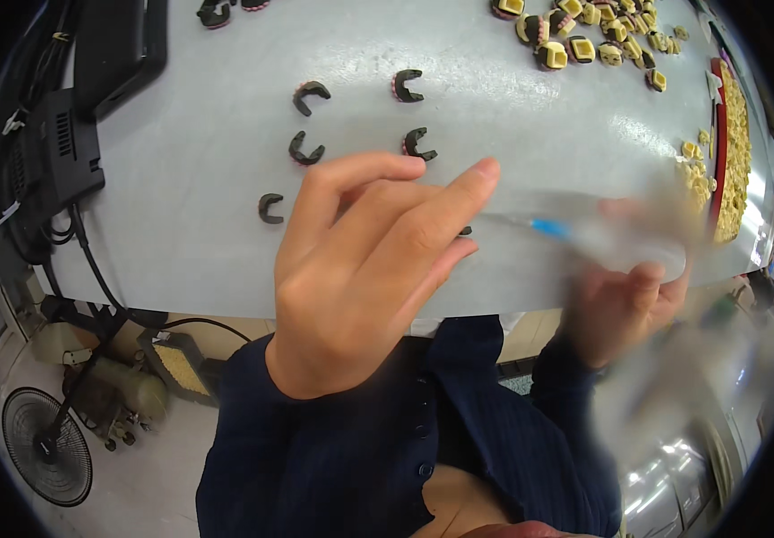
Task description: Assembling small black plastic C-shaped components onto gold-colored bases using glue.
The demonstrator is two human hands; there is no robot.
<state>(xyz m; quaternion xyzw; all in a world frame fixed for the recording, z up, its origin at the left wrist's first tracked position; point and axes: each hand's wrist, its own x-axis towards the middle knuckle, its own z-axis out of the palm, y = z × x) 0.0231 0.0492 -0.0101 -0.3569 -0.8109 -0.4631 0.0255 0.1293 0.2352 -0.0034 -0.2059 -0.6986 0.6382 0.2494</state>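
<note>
My left hand is above the middle of the table, its back toward me, one finger stretched out and others bent. A small dark part of a black horseshoe-shaped piece shows between its fingers; the rest is hidden, and the fingers seem closed on it. On the right, my right hand is closed around a whitish squeeze bottle, blurred by motion. The bottle's blue nozzle with a thin needle tip points left at the piece. Several similar black pieces, some with pink beaded edges, lie beyond my left hand.
A heap of small cream, yellow and black pieces lies far right. A red-edged tray of yellowish pieces stands at the right edge. Black devices with cables occupy the left side. On the floor stands a fan.
</note>
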